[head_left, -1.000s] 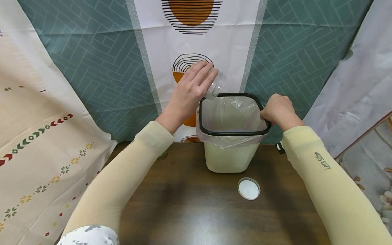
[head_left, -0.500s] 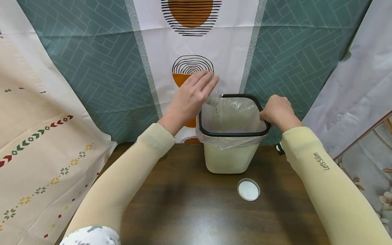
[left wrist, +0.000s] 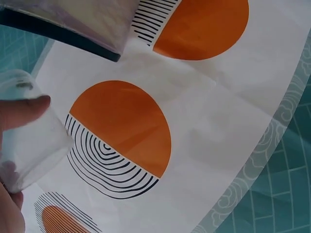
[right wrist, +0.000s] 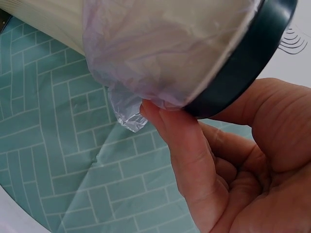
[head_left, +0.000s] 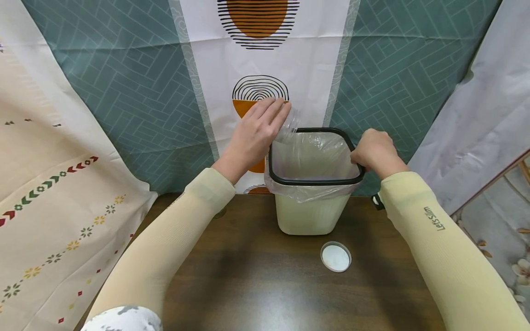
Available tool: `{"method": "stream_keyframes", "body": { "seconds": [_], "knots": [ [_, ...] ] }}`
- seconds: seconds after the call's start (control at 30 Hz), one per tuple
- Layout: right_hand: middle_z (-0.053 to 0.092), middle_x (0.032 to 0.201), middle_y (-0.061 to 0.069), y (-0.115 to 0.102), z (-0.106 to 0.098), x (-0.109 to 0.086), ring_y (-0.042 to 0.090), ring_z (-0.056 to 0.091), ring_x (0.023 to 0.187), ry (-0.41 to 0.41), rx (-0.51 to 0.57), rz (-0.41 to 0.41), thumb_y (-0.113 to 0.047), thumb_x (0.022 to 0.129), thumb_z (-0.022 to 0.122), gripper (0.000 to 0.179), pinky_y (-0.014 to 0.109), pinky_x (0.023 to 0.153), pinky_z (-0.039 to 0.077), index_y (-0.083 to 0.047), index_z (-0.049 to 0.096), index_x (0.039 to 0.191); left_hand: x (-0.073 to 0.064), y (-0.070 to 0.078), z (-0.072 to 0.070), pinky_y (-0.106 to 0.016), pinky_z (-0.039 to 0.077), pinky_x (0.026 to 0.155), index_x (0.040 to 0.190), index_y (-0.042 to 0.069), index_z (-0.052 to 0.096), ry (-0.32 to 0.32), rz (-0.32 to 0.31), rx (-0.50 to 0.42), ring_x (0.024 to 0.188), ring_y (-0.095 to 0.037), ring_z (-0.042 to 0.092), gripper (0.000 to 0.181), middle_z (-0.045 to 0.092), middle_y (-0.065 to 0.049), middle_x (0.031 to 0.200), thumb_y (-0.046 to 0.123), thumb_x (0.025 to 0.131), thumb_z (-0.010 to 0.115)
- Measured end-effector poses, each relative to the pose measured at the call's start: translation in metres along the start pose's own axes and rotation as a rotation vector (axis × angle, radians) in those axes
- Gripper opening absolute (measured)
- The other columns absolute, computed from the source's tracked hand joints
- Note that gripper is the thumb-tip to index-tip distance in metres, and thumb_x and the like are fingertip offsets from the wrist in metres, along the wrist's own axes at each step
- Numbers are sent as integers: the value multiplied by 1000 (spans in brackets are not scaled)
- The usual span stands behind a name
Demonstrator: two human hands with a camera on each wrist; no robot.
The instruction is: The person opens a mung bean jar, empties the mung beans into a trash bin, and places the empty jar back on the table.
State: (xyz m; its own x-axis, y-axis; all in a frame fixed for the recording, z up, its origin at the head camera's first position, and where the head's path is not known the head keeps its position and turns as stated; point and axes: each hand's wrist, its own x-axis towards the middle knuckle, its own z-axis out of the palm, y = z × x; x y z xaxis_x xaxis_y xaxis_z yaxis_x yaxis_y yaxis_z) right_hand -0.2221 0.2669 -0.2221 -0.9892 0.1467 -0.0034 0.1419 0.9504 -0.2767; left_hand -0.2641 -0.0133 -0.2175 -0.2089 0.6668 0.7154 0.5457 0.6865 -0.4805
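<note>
A clear, see-through jar (head_left: 291,124) is tilted with its mouth over the left rim of a pale green trash bin (head_left: 310,214). My left hand (head_left: 257,131) grips the jar from the left, and the thumb lies across its side in the left wrist view. A thin plastic bag (head_left: 314,158) lines the bin and folds out under its black rim ring (head_left: 316,182). At the right rim, my right hand (head_left: 376,149) pinches the ring and bag between thumb and fingers. Whatever lies at the bin's bottom is hidden.
On the brown table (head_left: 256,276), in front of the bin, lies a round lid (head_left: 336,256) with a white inside. Patterned curtains (head_left: 145,92) hang close behind the bin and at both sides. A small dark object (head_left: 377,201) sits by the right sleeve.
My left hand has lowered a little and tipped the jar further down over the bin. A faint streak below its mouth half a second ago is gone. The right hand keeps its hold.
</note>
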Motion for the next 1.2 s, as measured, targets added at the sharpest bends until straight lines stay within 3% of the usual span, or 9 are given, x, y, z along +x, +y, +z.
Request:
{"method": "stream_keyframes", "body": {
  "seconds": [0.17,0.37,0.53,0.73,0.93,1.07,1.2],
  "knots": [
    [60,55,11,0,-1,0,29,57,57,7,16,6,-15,73,57,17,32,44,43,1,61,68,1,-1,0,-34,28,115,136,4,48,17,15,7,128,-28,46,40,54,-12,135,0,96,41],
    [59,56,12,-1,-1,-1,27,57,53,13,24,5,-15,73,58,17,31,43,44,2,61,70,0,0,-1,-34,25,116,137,6,46,-19,74,56,130,-26,44,42,51,-11,138,0,96,42],
    [59,56,12,-1,-1,-1,27,56,53,16,26,2,-15,73,57,17,31,43,44,1,61,69,0,0,-1,-34,25,116,136,5,47,-8,55,37,129,-27,45,41,52,-12,137,2,95,44],
    [59,55,11,-1,-1,0,28,56,55,13,13,-5,-15,73,57,18,32,44,44,1,61,67,-1,-1,0,-32,27,115,134,5,50,-8,21,-59,129,-26,46,40,54,-12,135,1,94,46],
    [60,54,11,0,0,-1,31,56,62,14,-8,-16,-15,73,56,19,32,46,44,1,62,65,-5,0,3,-35,28,115,135,6,49,-65,69,1,130,-26,44,42,53,-12,136,0,93,48],
    [60,53,11,0,0,-2,31,56,60,16,2,-22,-15,73,56,19,32,45,44,0,62,63,-6,0,3,-34,29,114,134,5,50,-25,26,-44,128,-27,46,40,54,-12,134,2,94,48],
    [59,54,11,-1,0,-3,30,56,58,13,9,-18,-15,73,56,18,32,44,43,0,61,64,-8,0,3,-33,27,115,133,6,51,-15,60,-15,129,-27,45,40,53,-12,135,0,94,47]
  ]
}}
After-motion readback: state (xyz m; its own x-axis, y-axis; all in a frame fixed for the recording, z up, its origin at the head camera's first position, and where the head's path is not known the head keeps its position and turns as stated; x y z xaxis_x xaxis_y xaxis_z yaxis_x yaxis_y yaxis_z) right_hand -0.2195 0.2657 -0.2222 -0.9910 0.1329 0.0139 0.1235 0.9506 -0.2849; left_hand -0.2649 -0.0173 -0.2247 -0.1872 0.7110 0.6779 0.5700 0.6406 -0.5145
